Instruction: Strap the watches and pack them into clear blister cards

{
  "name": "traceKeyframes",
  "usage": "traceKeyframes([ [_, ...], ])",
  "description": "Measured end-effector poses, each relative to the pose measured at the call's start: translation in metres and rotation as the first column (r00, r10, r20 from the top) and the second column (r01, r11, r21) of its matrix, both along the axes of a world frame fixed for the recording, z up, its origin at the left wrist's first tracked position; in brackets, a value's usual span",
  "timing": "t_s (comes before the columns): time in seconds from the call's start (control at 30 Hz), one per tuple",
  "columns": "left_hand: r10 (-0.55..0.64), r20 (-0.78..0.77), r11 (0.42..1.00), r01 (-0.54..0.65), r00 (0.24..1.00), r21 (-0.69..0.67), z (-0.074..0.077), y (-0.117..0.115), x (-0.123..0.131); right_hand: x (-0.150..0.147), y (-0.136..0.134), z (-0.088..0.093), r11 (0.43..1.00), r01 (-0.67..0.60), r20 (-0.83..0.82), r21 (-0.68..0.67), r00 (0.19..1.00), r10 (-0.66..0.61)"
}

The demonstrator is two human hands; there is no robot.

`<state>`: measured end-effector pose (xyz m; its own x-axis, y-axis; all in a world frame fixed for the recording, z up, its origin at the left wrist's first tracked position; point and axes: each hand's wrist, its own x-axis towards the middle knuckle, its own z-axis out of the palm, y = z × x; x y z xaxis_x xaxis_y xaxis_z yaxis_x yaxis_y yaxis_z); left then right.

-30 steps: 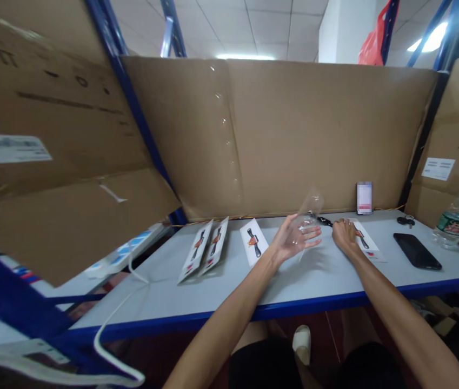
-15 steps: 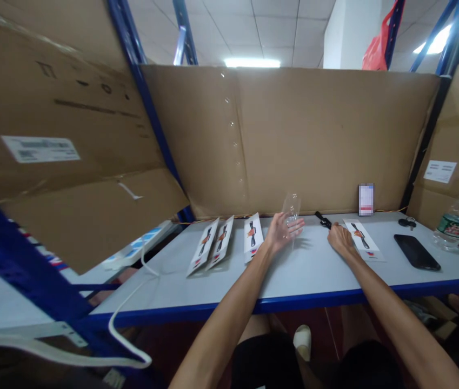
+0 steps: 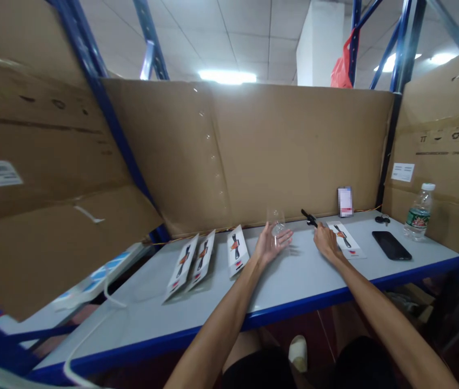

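My left hand is palm up over the table with its fingers stretched. It holds a clear plastic blister shell, which stands up from the thumb side. My right hand is closed on one end of a black two-handled tool, which looks like a spokeshave; its other end points up and to the left. Beside the right hand lies a printed backing card showing such a tool. Left of my left hand, another printed card rests tilted on the table.
Two more tilted printed cards stand at the left. To the right are a black phone, keys and a water bottle. A lit phone leans at the back. Cardboard walls the blue-edged table.
My view has turned to the right, so everything sits further left. The black tool has tilted up in my right hand. My left hand keeps the clear shell.
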<state>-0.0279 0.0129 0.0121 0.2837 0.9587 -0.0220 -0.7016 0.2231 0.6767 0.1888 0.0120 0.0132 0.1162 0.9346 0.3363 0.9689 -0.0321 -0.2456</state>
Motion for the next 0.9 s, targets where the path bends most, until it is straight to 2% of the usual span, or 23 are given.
traceKeyframes([
  [0.1,0.054,-0.05,0.997,-0.057,0.997,-0.053,-0.008,0.005,0.007,-0.008,-0.007,0.006,0.995,-0.066,0.01,0.081,0.998,0.065],
  [0.2,0.061,-0.097,0.993,-0.07,0.993,-0.097,-0.014,0.009,0.014,-0.02,-0.017,0.007,0.975,-0.207,0.077,0.086,0.977,0.201],
  [0.37,0.034,-0.01,0.991,-0.035,0.999,-0.128,-0.024,0.012,0.016,-0.041,-0.032,0.004,0.887,-0.462,0.21,-0.01,0.866,0.454],
  [0.47,0.055,0.044,0.991,-0.049,0.998,-0.124,-0.028,0.013,0.015,-0.047,-0.037,0.003,0.829,-0.559,0.262,-0.015,0.798,0.543],
  [0.67,-0.02,0.049,0.987,0.028,0.999,-0.158,-0.025,0.01,0.017,-0.05,-0.04,-0.001,0.752,-0.659,0.3,0.009,0.719,0.627],
  [0.9,0.059,0.032,0.988,-0.054,0.998,-0.145,-0.024,0.011,0.018,-0.043,-0.043,0.003,0.722,-0.691,0.251,0.034,0.705,0.663],
])
